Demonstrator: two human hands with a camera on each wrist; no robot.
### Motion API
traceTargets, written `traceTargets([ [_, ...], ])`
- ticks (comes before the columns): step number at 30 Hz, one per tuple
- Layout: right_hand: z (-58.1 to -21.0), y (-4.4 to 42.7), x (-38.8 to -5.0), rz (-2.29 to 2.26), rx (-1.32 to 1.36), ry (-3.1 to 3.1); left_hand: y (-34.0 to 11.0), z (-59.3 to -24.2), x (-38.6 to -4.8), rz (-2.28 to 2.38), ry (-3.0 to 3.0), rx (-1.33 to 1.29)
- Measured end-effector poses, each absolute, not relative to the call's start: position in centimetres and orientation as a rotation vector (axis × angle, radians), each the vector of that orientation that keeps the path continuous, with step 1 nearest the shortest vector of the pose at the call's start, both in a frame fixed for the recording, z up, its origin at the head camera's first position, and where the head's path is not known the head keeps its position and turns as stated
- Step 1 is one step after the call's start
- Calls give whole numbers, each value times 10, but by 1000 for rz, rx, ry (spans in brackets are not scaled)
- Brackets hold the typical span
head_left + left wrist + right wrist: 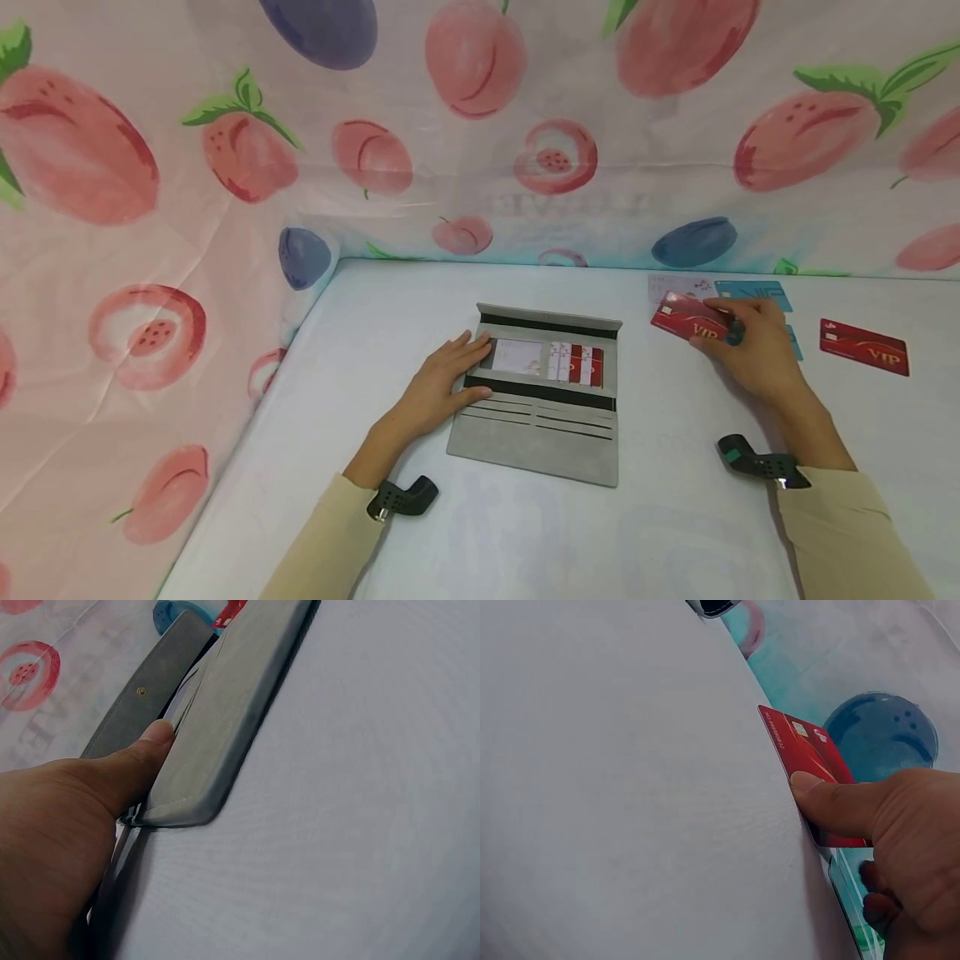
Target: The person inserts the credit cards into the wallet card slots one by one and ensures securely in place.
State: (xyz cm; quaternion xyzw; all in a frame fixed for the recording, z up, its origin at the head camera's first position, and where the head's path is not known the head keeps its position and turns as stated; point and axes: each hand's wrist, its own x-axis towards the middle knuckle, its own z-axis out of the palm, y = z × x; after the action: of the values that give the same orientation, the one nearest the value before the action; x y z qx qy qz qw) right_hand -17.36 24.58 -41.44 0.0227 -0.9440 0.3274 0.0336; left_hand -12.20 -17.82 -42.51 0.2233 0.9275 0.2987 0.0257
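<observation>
A grey wallet [495, 433] lies unfolded on the white table, with white and red cards [585, 364] in its upper section. On its left edge rests my left hand [438, 387], fingers spread; in the left wrist view the thumb [154, 746] lies against the wallet [217, 727]. Off to the right, my right hand [757, 350] pinches a red VIP card [678, 317] between thumb and fingers. The right wrist view shows this red card [810, 750] tilted and raised from the table.
Near the table's back edge lie a pale card [663, 285] and blue cards [757, 290], partly covered by the right hand. Another red VIP card [862, 347] lies farther right. A fruit-patterned cloth [465, 167] rises behind the table [540, 533] and along its left side.
</observation>
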Motion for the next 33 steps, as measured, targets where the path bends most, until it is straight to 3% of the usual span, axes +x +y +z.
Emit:
traceTargets([
  [13,-406,244,-156,878,110,-2882,-178,-430,-122,904,2866,695],
  [33,-387,223,-125,1283,211,-2921,-179,-426,-122,939,2874,713],
])
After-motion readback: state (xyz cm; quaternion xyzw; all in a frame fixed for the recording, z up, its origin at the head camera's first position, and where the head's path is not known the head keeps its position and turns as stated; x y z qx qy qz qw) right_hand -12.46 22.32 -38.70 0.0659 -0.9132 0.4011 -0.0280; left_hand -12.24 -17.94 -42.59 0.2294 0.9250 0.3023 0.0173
